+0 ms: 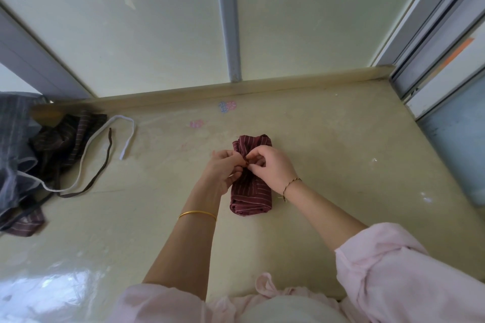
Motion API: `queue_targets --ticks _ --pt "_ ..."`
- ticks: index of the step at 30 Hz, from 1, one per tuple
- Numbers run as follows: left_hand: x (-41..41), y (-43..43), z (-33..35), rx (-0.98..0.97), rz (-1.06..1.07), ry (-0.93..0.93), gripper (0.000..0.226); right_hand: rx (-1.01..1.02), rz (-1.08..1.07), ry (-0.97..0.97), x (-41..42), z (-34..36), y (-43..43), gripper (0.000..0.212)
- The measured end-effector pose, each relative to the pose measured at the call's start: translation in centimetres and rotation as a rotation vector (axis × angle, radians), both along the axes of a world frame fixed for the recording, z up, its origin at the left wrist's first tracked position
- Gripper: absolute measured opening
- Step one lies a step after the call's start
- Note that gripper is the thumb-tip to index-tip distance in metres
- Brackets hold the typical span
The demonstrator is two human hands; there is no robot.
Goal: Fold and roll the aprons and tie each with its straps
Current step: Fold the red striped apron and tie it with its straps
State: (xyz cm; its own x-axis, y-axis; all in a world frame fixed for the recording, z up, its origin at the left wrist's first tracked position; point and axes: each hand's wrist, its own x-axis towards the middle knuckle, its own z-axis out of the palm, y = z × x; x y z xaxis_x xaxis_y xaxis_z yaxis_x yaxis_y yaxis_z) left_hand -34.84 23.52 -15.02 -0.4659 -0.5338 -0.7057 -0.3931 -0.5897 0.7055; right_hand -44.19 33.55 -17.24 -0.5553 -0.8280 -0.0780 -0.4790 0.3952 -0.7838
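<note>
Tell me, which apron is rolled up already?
The red striped apron in the middle, pinched by the left hand and the right hand. The other aprons lie crumpled in a heap at the left.

- Matt, striped woven cloth is seen in the rolled apron pinched by the left hand.
- A smooth, glossy finish is shown on the tabletop around that hand.
- Polished yellow metal is seen in the bangle behind its wrist.
- Flat woven tape is seen in the white strap well to its left.
</note>
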Motion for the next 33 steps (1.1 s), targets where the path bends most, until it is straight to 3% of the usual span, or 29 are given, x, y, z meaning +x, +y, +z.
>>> queue_targets --ticks 8,14,23,28,33 --pt "-0.4 0.3 0.0 -0.098 -0.066 -0.023 0.024 0.117 0.050 -0.060 -0.7 0.4 -0.5 0.017" --pt "-0.5 0.9 -0.4 -0.464 -0.182 -0.028 0.024 0.166 0.030 -0.081 -1.0 0.4 -0.8 0.016" --pt "-0.4 1.4 -1.0 -1.061 -0.443 -0.245 0.037 0.175 -0.043 -0.182 -0.9 0.5 -0.7 0.007" --pt "-0.4 1.4 -1.1 -1.264 -0.585 -0.295 0.026 0.159 -0.047 -0.206 -0.8 0.4 -0.9 0.013" --pt "-0.2 2.0 -1.6 -1.378 -0.613 -0.326 0.018 0.174 -0.019 -0.228 -1.0 0.5 -1.0 0.004"
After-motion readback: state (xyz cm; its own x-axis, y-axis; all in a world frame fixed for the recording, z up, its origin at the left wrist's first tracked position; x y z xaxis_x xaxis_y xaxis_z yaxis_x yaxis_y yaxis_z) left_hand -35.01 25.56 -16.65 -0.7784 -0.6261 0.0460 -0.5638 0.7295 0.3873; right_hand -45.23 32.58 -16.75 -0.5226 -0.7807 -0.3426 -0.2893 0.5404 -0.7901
